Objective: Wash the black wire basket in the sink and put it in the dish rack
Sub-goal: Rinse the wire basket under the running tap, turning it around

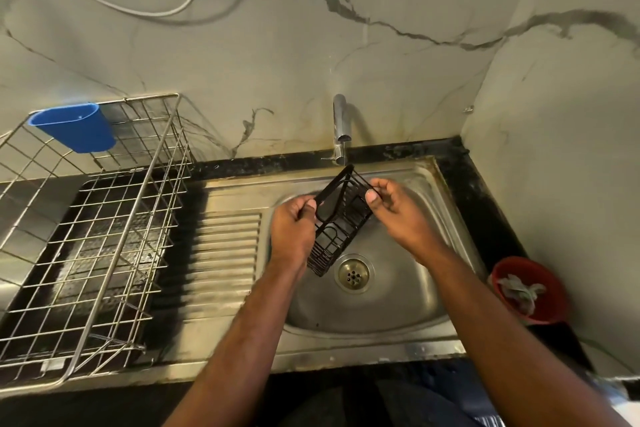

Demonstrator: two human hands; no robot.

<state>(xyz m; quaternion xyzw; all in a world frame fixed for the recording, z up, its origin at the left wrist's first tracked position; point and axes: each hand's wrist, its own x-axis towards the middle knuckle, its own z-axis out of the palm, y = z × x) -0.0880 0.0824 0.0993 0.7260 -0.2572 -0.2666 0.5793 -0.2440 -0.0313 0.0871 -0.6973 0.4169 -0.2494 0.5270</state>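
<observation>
Steel, dull and water-stained, makes up the sink (377, 308), whose bowl sits at the centre of the view with its drain (354, 273) near the middle. Two bare forearms reach in from 6 o'clock over the dark front edge of the bench (485, 204). Above the bowl, both hands hold the black wire basket (334, 236), which hangs tilted, its lower end just at 10 o'clock of the drain and its upper end pointing to 12 o'clock under the tap. The left hand (292, 229) has a narrow grip, fingers and thumb curled round the basket's rim on its 9 o'clock side. The right hand (398, 215) pinches a thin wire at the basket's upper 3 o'clock corner between thumb and fingers. Whether water runs cannot be told.

At 9 o'clock of the bowl lies the ribbed draining board (225, 253), and beyond it, further toward 9 o'clock, stands the silver wire dish rack (104, 236) on a dark tray. A blue cup (78, 128) hangs on the rack's far rim at 10 o'clock. At 3 o'clock of the sink a red bowl (550, 305) sits on the bench with a crumpled cloth (519, 291) inside. At 12 o'clock the chrome tap (341, 128) rises from the back edge, against the marbled wall (277, 45).
</observation>
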